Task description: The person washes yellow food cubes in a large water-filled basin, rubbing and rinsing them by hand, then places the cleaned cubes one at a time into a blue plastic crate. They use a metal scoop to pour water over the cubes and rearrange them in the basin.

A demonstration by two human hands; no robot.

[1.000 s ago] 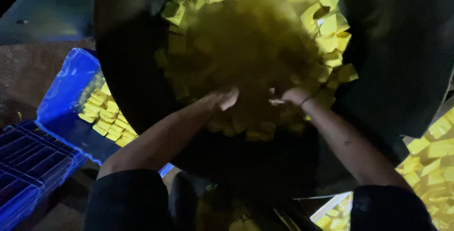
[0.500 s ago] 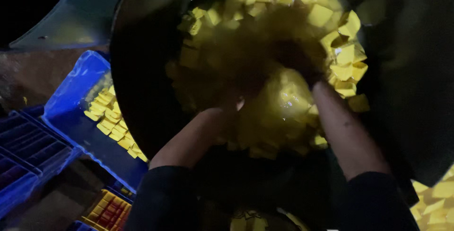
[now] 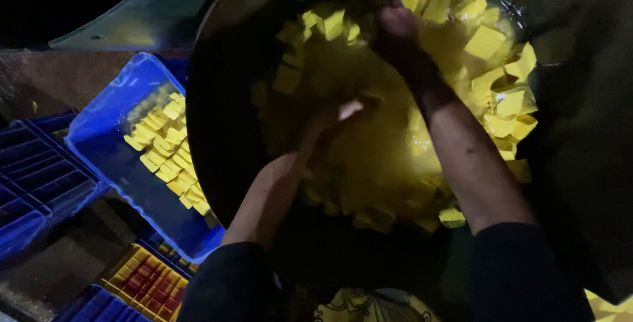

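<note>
A big black round tub (image 3: 217, 130) holds yellow liquid and several yellow cubes (image 3: 484, 41). My left hand (image 3: 330, 121) reaches into the middle of the tub, its fingers dipped in the yellow liquid among the cubes. My right hand (image 3: 402, 38) is further in, near the tub's far side, pressed against a heap of cubes; its fingers are blurred and partly hidden. Dark sleeves cover both upper arms.
A blue plastic tray (image 3: 105, 144) with rows of yellow cubes (image 3: 168, 147) lies left of the tub. Blue slatted crates (image 3: 33, 177) stand further left, a yellow and red crate (image 3: 148, 279) below. More yellow cubes (image 3: 606, 305) show at the bottom right corner.
Both hands have pushed from the tub's near edge toward its far side through the cubes. The camera has moved closer over the tub.
</note>
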